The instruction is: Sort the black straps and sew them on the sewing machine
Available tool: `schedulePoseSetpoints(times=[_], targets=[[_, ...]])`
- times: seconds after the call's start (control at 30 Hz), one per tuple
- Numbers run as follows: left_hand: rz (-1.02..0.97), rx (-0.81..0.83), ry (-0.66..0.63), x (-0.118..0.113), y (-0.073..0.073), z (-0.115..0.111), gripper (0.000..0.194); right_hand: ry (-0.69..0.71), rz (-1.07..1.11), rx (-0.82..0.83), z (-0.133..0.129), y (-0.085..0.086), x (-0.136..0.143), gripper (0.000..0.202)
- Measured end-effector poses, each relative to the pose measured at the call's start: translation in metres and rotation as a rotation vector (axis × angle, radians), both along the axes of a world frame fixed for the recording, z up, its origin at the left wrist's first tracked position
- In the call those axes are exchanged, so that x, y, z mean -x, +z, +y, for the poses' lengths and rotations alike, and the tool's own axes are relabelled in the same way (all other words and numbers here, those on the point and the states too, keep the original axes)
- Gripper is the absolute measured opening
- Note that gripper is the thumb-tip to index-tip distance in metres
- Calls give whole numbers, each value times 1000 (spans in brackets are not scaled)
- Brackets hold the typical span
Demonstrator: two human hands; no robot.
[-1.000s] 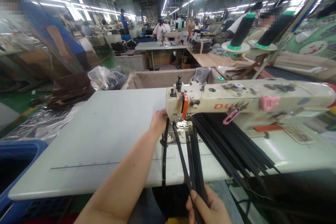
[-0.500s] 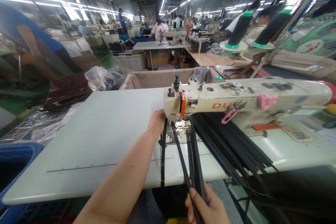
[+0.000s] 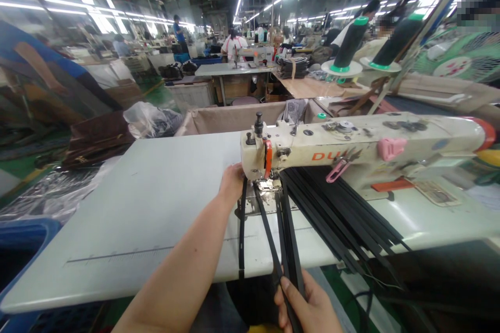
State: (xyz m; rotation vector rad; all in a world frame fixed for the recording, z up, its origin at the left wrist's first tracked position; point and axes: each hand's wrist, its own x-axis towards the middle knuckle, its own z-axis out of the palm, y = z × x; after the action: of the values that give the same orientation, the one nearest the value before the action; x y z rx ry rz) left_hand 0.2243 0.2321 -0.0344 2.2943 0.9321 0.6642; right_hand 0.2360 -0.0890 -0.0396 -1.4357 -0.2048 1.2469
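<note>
My right hand (image 3: 307,299) grips flat black straps (image 3: 292,239) before the sewing machine (image 3: 351,140) — left hand's (image 3: 231,184) fingers partly hidden behind it, hold unclear.

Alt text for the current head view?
A person's right hand grips black strips in front of a white sewing machine; the left hand is at the machine's head, partly hidden. More strips lie under the machine's arm, on a pale table.

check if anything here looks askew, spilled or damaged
Nothing looks plainly spilled or damaged. The long flat black strips beneath the arm of the off-white sewing machine look untidy: they fan out with uneven ends, some overhanging the front of the pale tabletop.
</note>
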Motion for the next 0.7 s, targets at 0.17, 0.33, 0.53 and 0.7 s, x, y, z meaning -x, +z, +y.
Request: schedulePoseSetpoints(times=[0.17, 0.33, 0.53, 0.7], targets=[[-71, 64, 28, 4, 1, -3, 25, -83, -35, -22, 1, 10, 1, 62], [-81, 156, 200, 12, 4, -13, 25, -118, -20, -46, 2, 15, 2, 62], [-7, 36, 144, 36, 5, -43, 22, -129, -35, -46, 4, 14, -2, 65], [118, -81, -174, 58, 5, -78, 40, -83, -13, -22, 9, 14, -8, 74]])
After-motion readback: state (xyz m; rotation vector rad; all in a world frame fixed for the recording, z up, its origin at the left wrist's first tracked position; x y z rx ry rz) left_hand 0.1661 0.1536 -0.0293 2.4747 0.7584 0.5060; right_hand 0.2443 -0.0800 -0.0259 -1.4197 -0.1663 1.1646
